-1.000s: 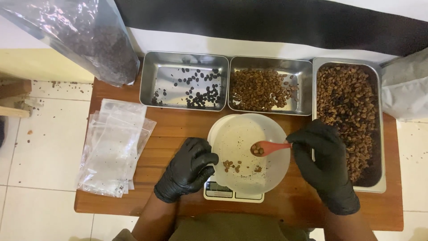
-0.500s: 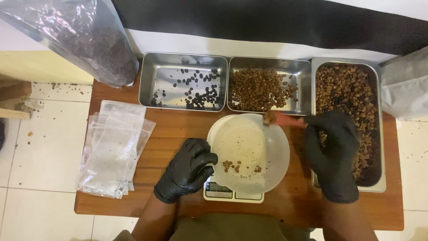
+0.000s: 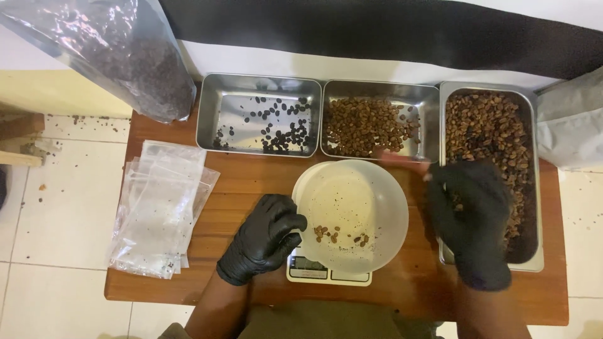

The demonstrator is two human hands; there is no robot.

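The pale plastic bowl [image 3: 370,188] sits on a small digital scale [image 3: 326,271] near the front edge of the wooden table [image 3: 402,298], about midway along it. Only a few brown beans [image 3: 339,235] lie in its near side.

The left hand [image 3: 264,240], in a black glove, rests against the bowl's left rim with its fingers curled. I cannot tell whether it pinches the rim or merely steadies it.

The right hand [image 3: 471,220], also gloved, hovers over the near part of the right tray [image 3: 532,263]. It is curled around what reads as a red spoon [image 3: 399,158]. The spoon is only a blur, its tip pointing toward the front rim of the middle tray [image 3: 377,88].

Judging by this, the step in hand is portioning: beans are spooned from a tray into the bowl. A further scoop would call for a level spoon over the bowl's centre, so that nothing spills onto the table.

Along the back edge stand three steel trays:
- The left tray [image 3: 210,113] has sparse dark beans.
- The middle tray holds light brown ones.
- The right tray is the fullest.

Clear pouches [image 3: 160,207] are stacked at the left edge. A large bag of dark beans [image 3: 113,56] leans at the back-left corner.
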